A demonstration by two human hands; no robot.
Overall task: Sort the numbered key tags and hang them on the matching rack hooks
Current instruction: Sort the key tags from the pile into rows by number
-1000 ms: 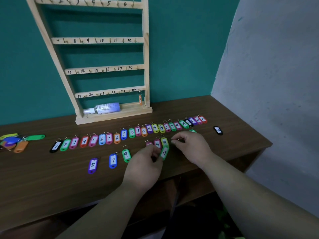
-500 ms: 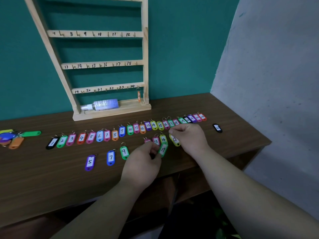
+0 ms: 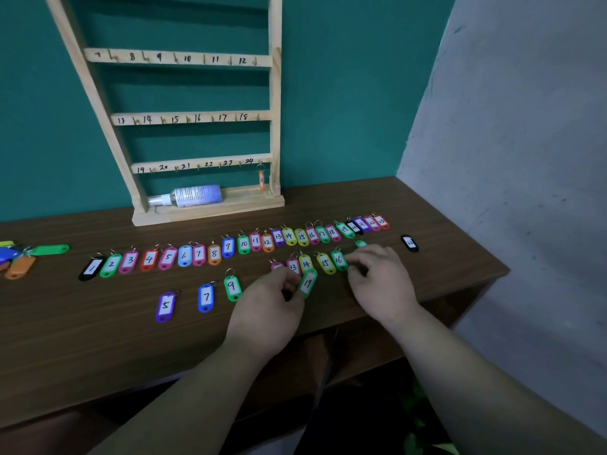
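A wooden key rack [image 3: 275, 126] with numbered hooks leans on the teal wall; one orange tag [image 3: 261, 180] hangs at hook 24. A long row of coloured numbered tags [image 3: 213, 254] runs across the brown table [image 3: 98, 349]. In front lie tags 5 [image 3: 165, 306], 7 [image 3: 206, 297], 9 [image 3: 232, 287], 13 [image 3: 293, 267], 14 [image 3: 305, 264], 15 [image 3: 325, 263] and 16 [image 3: 339, 259]. My left hand [image 3: 267, 311] pinches the green tag 19 [image 3: 307, 284]. My right hand [image 3: 382, 280] has curled fingers touching the right edge of tag 16.
A plastic bottle [image 3: 189, 196] lies on the rack's base. A black tag [image 3: 409, 243] sits alone at the right, near the table's corner. A pile of blank coloured tags [image 3: 23, 257] lies at the far left. A grey wall [image 3: 525, 126] bounds the right side.
My right hand has set the yellow tag 15 and green tag 16 down beside tag 14 and shifted right. My left hand keeps its hold on tag 19. The camera tilted down.
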